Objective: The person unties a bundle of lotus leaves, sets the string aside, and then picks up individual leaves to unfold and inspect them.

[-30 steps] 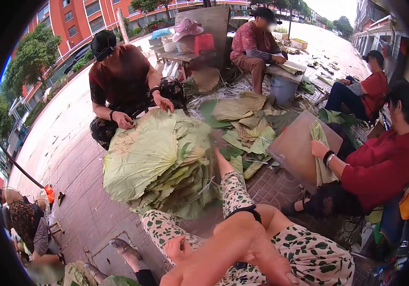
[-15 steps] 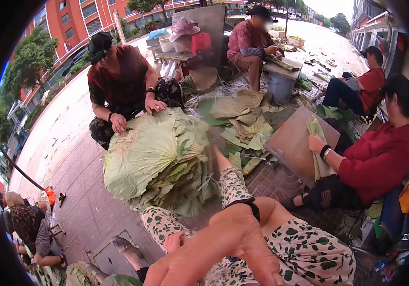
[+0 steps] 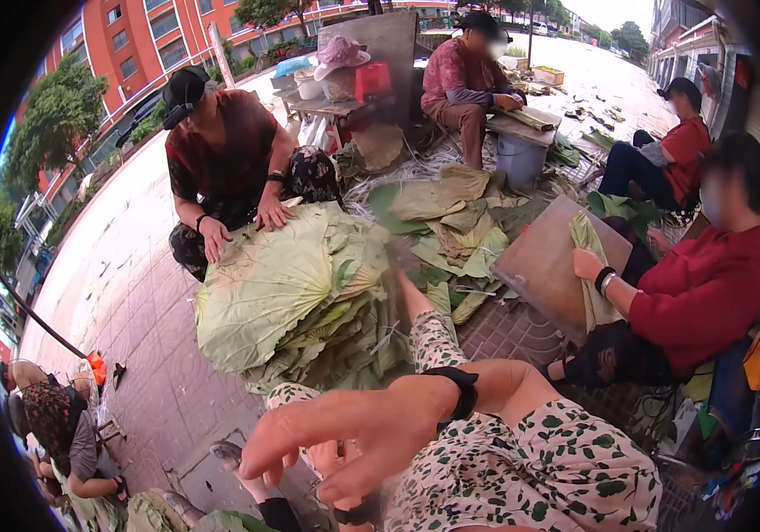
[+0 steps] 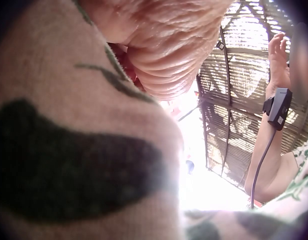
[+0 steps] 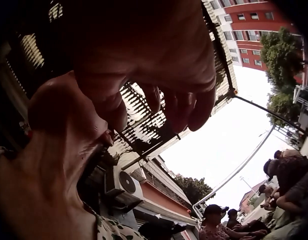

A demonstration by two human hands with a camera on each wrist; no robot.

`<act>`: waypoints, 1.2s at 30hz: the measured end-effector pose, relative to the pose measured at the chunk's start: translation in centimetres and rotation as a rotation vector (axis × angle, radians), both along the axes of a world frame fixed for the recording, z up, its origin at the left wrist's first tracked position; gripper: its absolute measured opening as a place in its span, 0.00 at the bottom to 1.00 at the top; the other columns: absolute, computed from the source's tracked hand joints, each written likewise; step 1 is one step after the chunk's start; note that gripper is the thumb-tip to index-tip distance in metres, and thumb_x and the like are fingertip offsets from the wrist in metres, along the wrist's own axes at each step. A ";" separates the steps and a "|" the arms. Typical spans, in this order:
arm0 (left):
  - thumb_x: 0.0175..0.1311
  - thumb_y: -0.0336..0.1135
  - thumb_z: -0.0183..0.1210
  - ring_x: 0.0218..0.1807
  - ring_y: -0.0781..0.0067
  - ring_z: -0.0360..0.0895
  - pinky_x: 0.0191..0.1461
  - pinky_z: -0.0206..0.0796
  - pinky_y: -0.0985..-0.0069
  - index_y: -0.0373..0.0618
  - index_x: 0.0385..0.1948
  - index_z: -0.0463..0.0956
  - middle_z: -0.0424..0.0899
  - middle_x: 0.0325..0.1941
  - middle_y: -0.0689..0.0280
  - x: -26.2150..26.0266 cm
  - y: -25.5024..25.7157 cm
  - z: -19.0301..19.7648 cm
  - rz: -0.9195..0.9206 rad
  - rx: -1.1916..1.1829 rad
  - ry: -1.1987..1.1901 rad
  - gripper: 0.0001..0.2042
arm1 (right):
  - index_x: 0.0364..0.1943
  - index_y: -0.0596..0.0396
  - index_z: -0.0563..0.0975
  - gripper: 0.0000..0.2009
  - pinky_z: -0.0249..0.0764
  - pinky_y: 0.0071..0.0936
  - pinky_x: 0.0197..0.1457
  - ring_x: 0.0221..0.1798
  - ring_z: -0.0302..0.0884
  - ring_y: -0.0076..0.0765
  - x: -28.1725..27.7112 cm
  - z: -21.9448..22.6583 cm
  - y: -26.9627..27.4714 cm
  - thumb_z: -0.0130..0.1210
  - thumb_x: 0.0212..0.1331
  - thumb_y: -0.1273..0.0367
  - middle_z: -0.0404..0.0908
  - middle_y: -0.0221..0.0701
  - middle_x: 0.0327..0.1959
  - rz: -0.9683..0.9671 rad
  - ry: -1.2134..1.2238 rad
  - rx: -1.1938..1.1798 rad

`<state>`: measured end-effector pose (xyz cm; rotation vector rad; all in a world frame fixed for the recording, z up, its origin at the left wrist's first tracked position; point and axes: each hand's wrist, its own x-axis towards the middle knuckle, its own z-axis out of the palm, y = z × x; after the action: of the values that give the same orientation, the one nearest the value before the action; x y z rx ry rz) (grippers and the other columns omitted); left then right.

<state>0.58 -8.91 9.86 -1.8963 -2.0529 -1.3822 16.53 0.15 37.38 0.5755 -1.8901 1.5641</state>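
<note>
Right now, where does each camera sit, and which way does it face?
Head: on the head, facing forward and down at the leaf pile; own right hand and patterned knees show.
Left wrist: pressed against the trouser leg, facing up at a slatted roof.
Right wrist: under the right hand, facing up at sky and buildings.
All three views show the right hand or its arm.

Pretty much all you get here is leaf-print fabric, cream with dark green blobs, jammed right up against the lens. Just above the fabric there's a wrinkly bit of the left hand, too close to make out fingers. Right of the fabric, the right hand is up, fingers loose, under a slatted roof, black wrist device below it.
</note>
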 end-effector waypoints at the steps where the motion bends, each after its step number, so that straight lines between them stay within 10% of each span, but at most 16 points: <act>1: 0.40 0.24 0.59 0.32 0.63 0.73 0.42 0.60 0.69 0.48 0.27 0.77 0.78 0.27 0.66 0.1 0.0 0.1 0.000 0.000 0.001 0.10 | 0.52 0.60 0.67 0.15 0.69 0.27 0.48 0.46 0.73 0.27 0.4 -0.1 0.5 0.48 0.60 0.77 0.73 0.36 0.46 -0.104 -0.014 -0.013; 8: 0.41 0.22 0.57 0.32 0.62 0.72 0.41 0.60 0.70 0.44 0.26 0.76 0.78 0.27 0.63 0.8 0.3 1.5 -0.036 0.014 -0.023 0.09 | 0.49 0.57 0.69 0.12 0.71 0.17 0.39 0.36 0.73 0.17 5.1 0.4 3.0 0.48 0.62 0.74 0.75 0.28 0.39 -0.427 0.045 -0.240; 18: 0.40 0.22 0.56 0.30 0.64 0.71 0.40 0.58 0.70 0.45 0.27 0.77 0.78 0.26 0.65 1.0 0.4 1.8 -0.047 0.032 0.002 0.10 | 0.51 0.63 0.66 0.14 0.70 0.22 0.26 0.25 0.70 0.28 16.8 7.7 2.3 0.45 0.63 0.71 0.75 0.42 0.36 -0.974 0.747 0.497; 22: 0.40 0.21 0.56 0.30 0.64 0.71 0.40 0.58 0.71 0.45 0.27 0.76 0.78 0.26 0.65 1.1 0.5 1.6 -0.055 0.010 0.004 0.10 | 0.51 0.57 0.68 0.14 0.65 0.31 0.46 0.43 0.69 0.30 17.6 12.9 -2.8 0.42 0.63 0.70 0.71 0.36 0.47 -0.944 0.720 0.634; 36: 0.39 0.21 0.56 0.33 0.62 0.72 0.41 0.59 0.70 0.44 0.27 0.75 0.78 0.27 0.65 1.4 0.5 1.8 -0.069 -0.025 -0.034 0.10 | 0.51 0.58 0.68 0.14 0.65 0.32 0.48 0.44 0.69 0.31 18.4 12.9 -3.4 0.42 0.63 0.70 0.71 0.36 0.48 -1.108 0.760 0.688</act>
<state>1.96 -8.37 11.70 -1.9860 -2.0477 -1.4195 34.91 -3.28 50.29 0.2200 -1.5798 -0.0476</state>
